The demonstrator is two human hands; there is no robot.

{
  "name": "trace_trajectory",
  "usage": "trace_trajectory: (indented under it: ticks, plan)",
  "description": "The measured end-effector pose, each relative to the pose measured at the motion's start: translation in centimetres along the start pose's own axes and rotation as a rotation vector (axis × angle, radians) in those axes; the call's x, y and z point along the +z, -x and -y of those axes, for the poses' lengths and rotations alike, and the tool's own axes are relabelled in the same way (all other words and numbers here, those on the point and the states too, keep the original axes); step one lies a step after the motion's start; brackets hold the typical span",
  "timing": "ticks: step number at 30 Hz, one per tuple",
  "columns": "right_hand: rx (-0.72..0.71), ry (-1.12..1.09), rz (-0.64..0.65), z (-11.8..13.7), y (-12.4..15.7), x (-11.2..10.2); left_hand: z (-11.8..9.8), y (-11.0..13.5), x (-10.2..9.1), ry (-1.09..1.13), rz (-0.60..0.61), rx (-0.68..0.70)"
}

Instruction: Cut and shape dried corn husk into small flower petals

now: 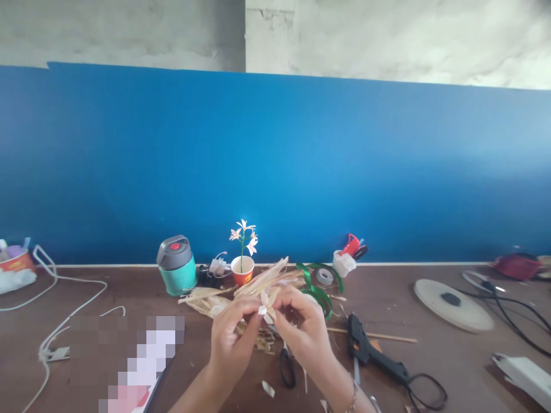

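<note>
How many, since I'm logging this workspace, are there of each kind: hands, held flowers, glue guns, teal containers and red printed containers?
Hands (left hand, right hand): 2
Held flower: 1
Glue gun: 1
Teal container: 1
Red printed containers (cup, tub at the left edge): 2
Total: 7

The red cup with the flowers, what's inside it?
A green stem stands in the red cup, with pale flowers above the rim. Some of the white inner wall shows too. The cup's front hides the bottom, so I can't see what holds the stem up.
</note>
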State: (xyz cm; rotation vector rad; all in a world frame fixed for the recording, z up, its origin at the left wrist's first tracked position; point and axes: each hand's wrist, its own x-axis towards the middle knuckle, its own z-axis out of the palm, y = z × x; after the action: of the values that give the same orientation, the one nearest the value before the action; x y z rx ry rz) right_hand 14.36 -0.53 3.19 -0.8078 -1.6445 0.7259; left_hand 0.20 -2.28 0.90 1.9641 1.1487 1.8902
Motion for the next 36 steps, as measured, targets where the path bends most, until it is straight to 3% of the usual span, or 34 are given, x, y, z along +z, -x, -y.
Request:
trace_trajectory:
  ticks: [17, 22, 36]
  plan:
    - [-0.099, 0.036, -0.013, 0.4, 0.0, -0.1, 0.0, 0.2, 0.0, 0.027, -0.025, 0.042]
    - [-0.036, -0.002, 0.072, 0.2, -0.4, -0.7, 0.3, 0.1, -0.3, 0.047, 0.006, 0.013]
    - [0.039, -0.053, 0.156, -0.5, -0.6, -1.2, 0.5, -0.2, -0.3, 0.061, 0.053, 0.003]
